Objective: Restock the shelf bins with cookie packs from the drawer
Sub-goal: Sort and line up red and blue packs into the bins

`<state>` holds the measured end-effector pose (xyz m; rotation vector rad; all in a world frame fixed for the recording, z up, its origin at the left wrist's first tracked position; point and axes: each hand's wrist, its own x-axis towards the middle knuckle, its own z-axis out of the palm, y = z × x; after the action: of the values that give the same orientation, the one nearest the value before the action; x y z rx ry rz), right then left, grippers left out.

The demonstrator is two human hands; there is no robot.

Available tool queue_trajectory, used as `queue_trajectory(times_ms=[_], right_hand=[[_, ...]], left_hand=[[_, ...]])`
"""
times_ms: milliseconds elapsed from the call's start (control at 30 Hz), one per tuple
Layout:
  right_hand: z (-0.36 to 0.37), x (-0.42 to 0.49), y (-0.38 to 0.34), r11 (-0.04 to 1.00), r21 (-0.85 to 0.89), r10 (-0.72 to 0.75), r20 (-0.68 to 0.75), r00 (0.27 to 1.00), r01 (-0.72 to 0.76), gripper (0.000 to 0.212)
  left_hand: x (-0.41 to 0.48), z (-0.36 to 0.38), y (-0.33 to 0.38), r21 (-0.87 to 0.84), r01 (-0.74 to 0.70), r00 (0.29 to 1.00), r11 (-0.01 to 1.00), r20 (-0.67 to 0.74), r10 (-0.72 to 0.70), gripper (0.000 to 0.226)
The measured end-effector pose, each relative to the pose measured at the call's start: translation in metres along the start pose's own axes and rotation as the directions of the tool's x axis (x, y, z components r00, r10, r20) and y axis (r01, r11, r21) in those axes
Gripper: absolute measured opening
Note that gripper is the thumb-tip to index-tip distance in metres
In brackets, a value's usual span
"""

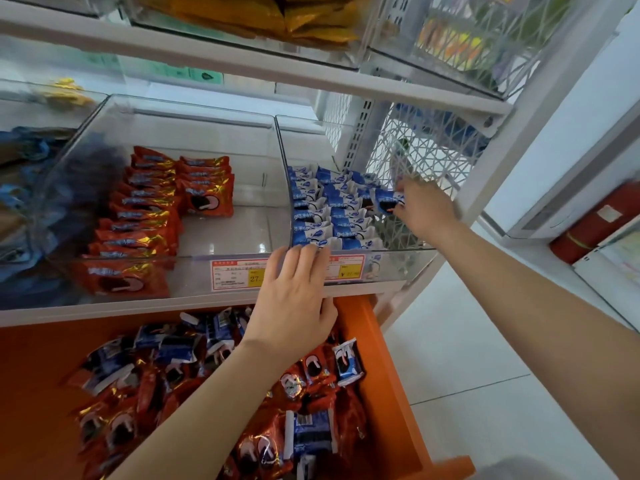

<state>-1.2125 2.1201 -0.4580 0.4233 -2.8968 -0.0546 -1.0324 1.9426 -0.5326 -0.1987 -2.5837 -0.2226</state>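
Two clear shelf bins stand side by side. The middle bin [242, 233] holds rows of red cookie packs [145, 216]. The right bin [398, 261] holds rows of blue cookie packs [325, 216]. My right hand [426, 206] reaches into the right bin and pinches one blue pack [386, 200] at the far right of the rows. My left hand [294, 296] rests with fingers over the right bin's front rim, holding nothing I can see. Below, the open orange drawer [384, 368] holds a loose heap of red and blue packs [214, 382].
A bin of blue packs [20, 202] sits at the left. The shelf above carries bins of yellow packs [294, 19]. Price labels [239, 275] are stuck on the bin fronts. A white lattice side panel [426, 150] closes the shelf's right end. White tiled floor [467, 358] lies to the right.
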Motion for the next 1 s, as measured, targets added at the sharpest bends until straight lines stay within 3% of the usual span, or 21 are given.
queue_trajectory(times_ms=[133,333,467,767,1000], right_hand=[[0.008,0.02,-0.01,0.992,-0.129,0.02,0.103,0.995,-0.007,0.029],[0.029,0.045,-0.008,0.999,0.007,0.032,0.203,0.979,-0.035,0.033],[0.037,0.055,-0.002,1.0,-0.008,-0.017,0.2,0.98,0.019,0.036],[0.044,0.067,-0.002,0.94,-0.29,-0.164,0.082,0.983,0.181,0.023],[0.045,0.065,-0.001,0.93,-0.278,-0.201,0.157,0.967,0.239,0.02]], left_hand=[[0.0,0.001,-0.001,-0.029,0.005,1.0,1.0,-0.01,-0.006,0.063],[0.002,0.003,0.001,-0.027,0.03,0.999,0.999,-0.033,-0.031,0.062],[0.003,0.005,-0.004,-0.018,0.003,0.999,1.0,-0.048,-0.004,0.061],[0.004,0.007,-0.008,-0.049,0.019,0.999,0.999,-0.048,-0.021,0.055],[0.004,0.008,-0.007,-0.072,0.03,0.998,0.997,-0.061,-0.034,0.056]])
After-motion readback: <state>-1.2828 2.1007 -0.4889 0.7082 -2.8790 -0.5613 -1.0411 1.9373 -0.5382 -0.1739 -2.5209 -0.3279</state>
